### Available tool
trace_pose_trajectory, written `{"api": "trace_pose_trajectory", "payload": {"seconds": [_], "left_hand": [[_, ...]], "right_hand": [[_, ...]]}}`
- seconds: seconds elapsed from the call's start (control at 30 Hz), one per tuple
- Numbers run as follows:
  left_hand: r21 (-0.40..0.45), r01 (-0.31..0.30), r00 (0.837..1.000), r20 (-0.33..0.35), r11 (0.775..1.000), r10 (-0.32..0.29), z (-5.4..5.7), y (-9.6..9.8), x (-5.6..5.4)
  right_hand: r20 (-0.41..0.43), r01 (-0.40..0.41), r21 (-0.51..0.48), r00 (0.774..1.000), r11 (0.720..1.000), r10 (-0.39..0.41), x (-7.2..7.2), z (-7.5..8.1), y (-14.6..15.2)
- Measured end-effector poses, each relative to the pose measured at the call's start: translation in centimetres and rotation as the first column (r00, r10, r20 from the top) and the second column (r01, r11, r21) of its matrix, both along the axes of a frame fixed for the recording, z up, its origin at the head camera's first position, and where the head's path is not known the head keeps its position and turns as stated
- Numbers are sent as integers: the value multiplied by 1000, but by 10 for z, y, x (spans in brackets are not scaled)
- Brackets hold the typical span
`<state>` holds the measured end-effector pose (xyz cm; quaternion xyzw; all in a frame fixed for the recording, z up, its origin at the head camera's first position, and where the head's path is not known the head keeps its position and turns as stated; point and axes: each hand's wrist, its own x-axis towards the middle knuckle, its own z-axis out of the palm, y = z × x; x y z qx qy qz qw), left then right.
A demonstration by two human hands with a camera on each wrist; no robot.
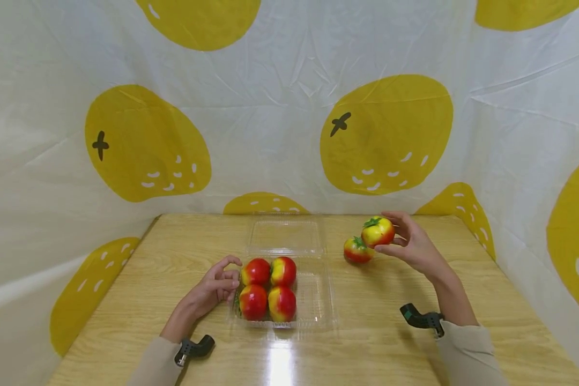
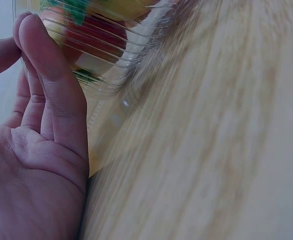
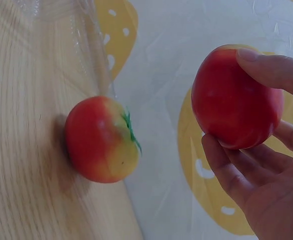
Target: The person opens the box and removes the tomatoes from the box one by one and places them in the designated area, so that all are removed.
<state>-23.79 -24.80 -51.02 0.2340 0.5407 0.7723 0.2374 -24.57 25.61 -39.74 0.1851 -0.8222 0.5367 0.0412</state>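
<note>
My right hand [image 1: 417,244] grips a red-and-yellow tomato [image 1: 378,231] with a green calyx, holding it above the table between thumb and fingers. Just below and left of it, a second tomato [image 1: 357,251] sits on the table; the right wrist view shows this tomato [image 3: 101,140] apart from the held one [image 3: 234,97]. A clear plastic clamshell container [image 1: 313,305] lies with its lid [image 1: 284,237] folded back. Several similar tomatoes [image 1: 282,304] fill its left part. At its left edge, my left hand [image 1: 214,284] has curled fingers and appears to pinch the wall.
The wooden table [image 1: 366,343] carries the container and the loose tomato. A white curtain [image 1: 265,134] with yellow fruit prints stands behind the table and along both sides. A dark wrist mount [image 1: 195,348] is strapped to each forearm.
</note>
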Motion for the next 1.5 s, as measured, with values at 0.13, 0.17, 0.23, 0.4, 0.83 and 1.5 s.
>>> {"api": "trace_pose_trajectory", "payload": {"seconds": [0.13, 0.17, 0.23, 0.4, 0.83, 1.5], "left_hand": [[-8, -2, 1000, 4, 1000, 2, 0, 0, 1], [-9, -3, 1000, 6, 1000, 3, 0, 1, 1], [-12, -5, 1000, 7, 1000, 5, 0, 1, 1], [-19, -10, 1000, 1, 1000, 10, 1, 2, 0], [-15, -9, 1000, 0, 1000, 9, 1, 1, 1], [-29, -17, 1000, 4, 999, 17, 0, 0, 1]], "right_hand": [[2, -13, -1, 1000, 1000, 13, -3, -4, 3], [3, -16, -6, 1000, 1000, 16, -3, -6, 4], [3, -19, -15, 1000, 1000, 19, -5, -8, 6], [10, -18, -31, 1000, 999, 18, -7, -12, 10], [33, 33, -1, 999, 999, -32, -10, -19, 21], [-9, 51, -1, 999, 999, -51, -21, -45, 39]]}}
